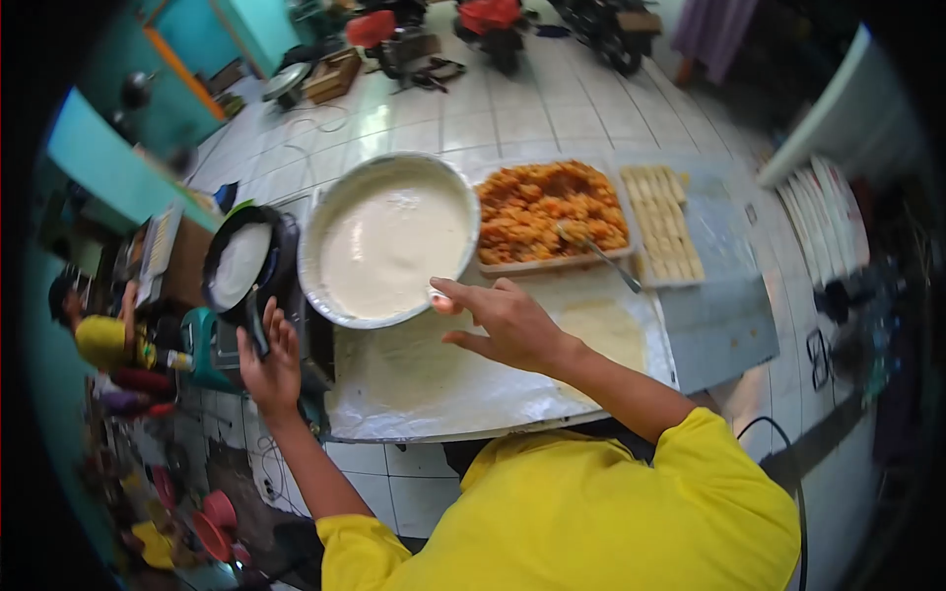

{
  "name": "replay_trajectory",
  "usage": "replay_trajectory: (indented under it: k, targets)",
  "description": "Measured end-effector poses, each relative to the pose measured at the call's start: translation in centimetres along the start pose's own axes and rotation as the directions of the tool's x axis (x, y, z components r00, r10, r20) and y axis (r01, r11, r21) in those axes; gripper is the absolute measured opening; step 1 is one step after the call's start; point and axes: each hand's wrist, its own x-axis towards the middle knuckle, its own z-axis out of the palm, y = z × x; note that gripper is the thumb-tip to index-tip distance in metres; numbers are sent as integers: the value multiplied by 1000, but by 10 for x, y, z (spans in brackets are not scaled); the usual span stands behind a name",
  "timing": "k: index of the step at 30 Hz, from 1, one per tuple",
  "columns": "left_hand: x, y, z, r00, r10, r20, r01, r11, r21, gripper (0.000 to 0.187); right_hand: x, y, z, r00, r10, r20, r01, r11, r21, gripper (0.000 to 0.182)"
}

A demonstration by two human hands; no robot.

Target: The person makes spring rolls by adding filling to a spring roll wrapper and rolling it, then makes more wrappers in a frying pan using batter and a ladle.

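A black pan [209, 258] with a pale round wrapper [241, 266] in it sits at the left, its handle toward me. My left hand [272, 362] is beside the handle, fingers apart and holding nothing. A large round basin [308, 258] of cream-coloured batter [394, 241] stands right of the pan. Near the basin's lower right rim is my right hand [503, 320], fingers apart and empty. Behind it, a rectangular tub holds orange filling [547, 212] with a spoon [616, 268] in it. Rows of pale rolls [660, 225] lie to the right.
A thin pale sheet [606, 335] lies on the plastic-covered table [414, 404]. Another person [103, 340] in yellow is at the far left. Motorbikes [493, 34] stand at the back. Red bowls [212, 532] are on the floor at lower left.
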Motion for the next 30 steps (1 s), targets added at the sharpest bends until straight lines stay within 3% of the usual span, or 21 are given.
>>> replay_trajectory:
  k: [1, 2, 3, 4, 5, 7, 9, 13, 14, 15, 16, 17, 18, 19, 20, 22, 24, 26, 28, 29, 30]
  targets:
    - [-12, -7, -3, 994, 78, -81, -77, 997, 14, 65, -6, 1, -5, 997, 40, 68, -43, 998, 50, 32]
    - [-19, -17, -34, 989, -36, 141, 44, 998, -53, 68, -19, 10, -11, 996, 71, 58, -74, 996, 47, 32]
    - [-22, -27, -68, 924, -130, 360, 176, 980, -98, 72, -40, 24, -23, 980, 144, 137, -152, 987, 48, 34]
    - [-29, -46, -82, 841, -222, 494, 271, 962, -30, 72, -62, 38, -35, 953, 212, 217, -227, 973, 45, 36]
    - [-39, -73, -84, 731, -307, 610, 355, 934, 44, 72, -83, 57, -48, 952, 243, 188, -241, 970, -38, 38]
    - [-59, -125, -66, 734, -493, 467, 411, 870, 273, 62, -119, 75, -67, 942, 297, 158, -278, 952, -128, 39]
    - [-57, -173, -28, 768, -587, 255, 291, 675, 678, 43, -140, 81, -80, 870, 490, -54, -466, 781, -415, 37]
    - [-30, -262, 10, 802, -526, 283, -62, 397, 916, 33, -150, 89, -77, 789, 579, -208, -609, 691, -389, 37]
    - [-26, -277, 23, 801, -528, 281, -59, 397, 916, 33, -147, 92, -77, 716, 671, -192, -689, 634, -351, 37]
    - [-22, -289, 35, 801, -489, 347, -251, 253, 935, 33, -144, 94, -77, 634, 754, -170, -760, 569, -313, 37]
    - [-16, -298, 45, 785, -460, 415, -426, 87, 901, 34, -140, 97, -76, 634, 755, -165, -761, 571, -309, 37]
    - [-8, -306, 50, 787, -460, 411, -424, 81, 902, 34, -135, 99, -75, 611, 775, -162, -784, 564, -260, 34]
    - [0, -315, 53, 754, -419, 506, -556, 2, 831, 35, -135, 99, -75, 585, 796, -156, -807, 551, -210, 31]
    - [1, -321, 53, 705, -388, 594, -668, -84, 739, 36, -138, 98, -74, 580, 801, -148, -810, 550, -203, 31]
    - [-1, -322, 51, 709, -393, 586, -664, -93, 742, 36, -140, 98, -73, 626, 765, -150, -777, 596, -203, 26]
    - [-3, -322, 56, 655, -272, 704, -754, -280, 594, 37, -141, 91, -77, 674, 723, -149, -737, 646, -197, 22]
    - [-11, -314, 50, 646, -286, 707, -760, -325, 563, 36, -143, 65, -93, 892, 410, -189, -432, 897, -96, 16]
    - [-16, -301, 38, 649, -304, 697, -755, -368, 543, 34, -142, 54, -101, 898, 412, -155, -413, 910, 27, 17]
    - [-10, -287, 31, 573, -516, 637, -814, -269, 514, 29, -136, 59, -110, 772, 615, 164, -625, 684, 376, 19]
    - [-10, -280, 28, 579, -510, 636, -810, -275, 517, 29, -133, 66, -108, 804, 576, 150, -585, 719, 376, 24]
    - [-18, -269, 33, 702, -502, 506, -637, -123, 761, 26, -126, 68, -112, 807, 570, 157, -582, 720, 378, 24]
